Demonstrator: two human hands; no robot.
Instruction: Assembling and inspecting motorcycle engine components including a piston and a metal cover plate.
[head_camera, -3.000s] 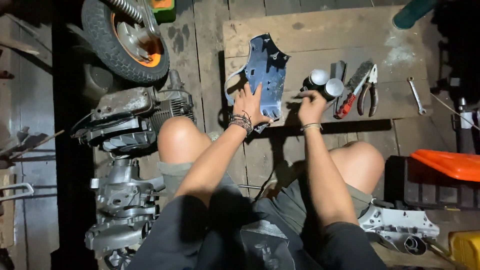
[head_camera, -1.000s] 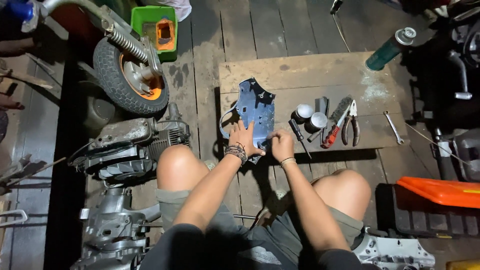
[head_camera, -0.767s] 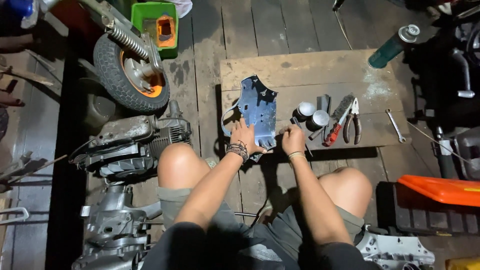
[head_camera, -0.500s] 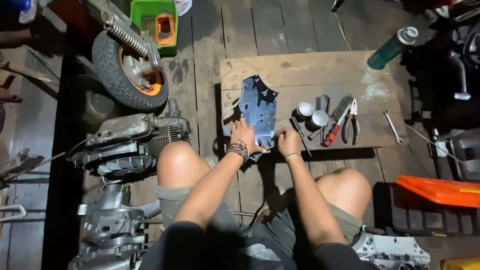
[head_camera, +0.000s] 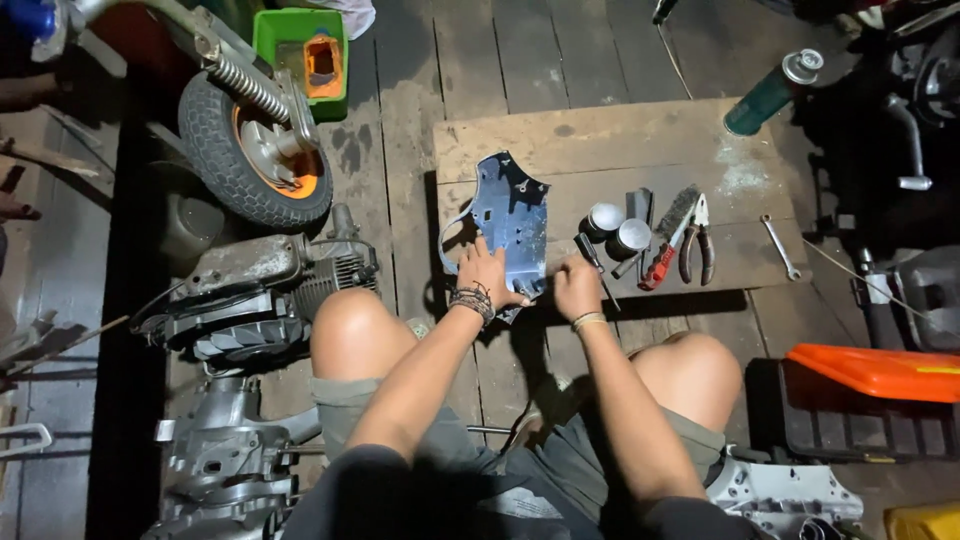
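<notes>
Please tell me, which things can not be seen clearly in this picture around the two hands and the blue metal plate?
Head view only:
- Lower edge of the blue metal plate: covered by the left hand.
- Tool in the right hand: only a dark handle shows; its tip is too small to tell.
- Green spray can: base lost in shadow.
- Orange lid: cut off by the right edge.

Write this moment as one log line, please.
left hand: pressing on blue metal plate | right hand: gripping screwdriver | nearby: pliers | surface: wooden board

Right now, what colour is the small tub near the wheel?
Green tub, seen in the head view.
</notes>
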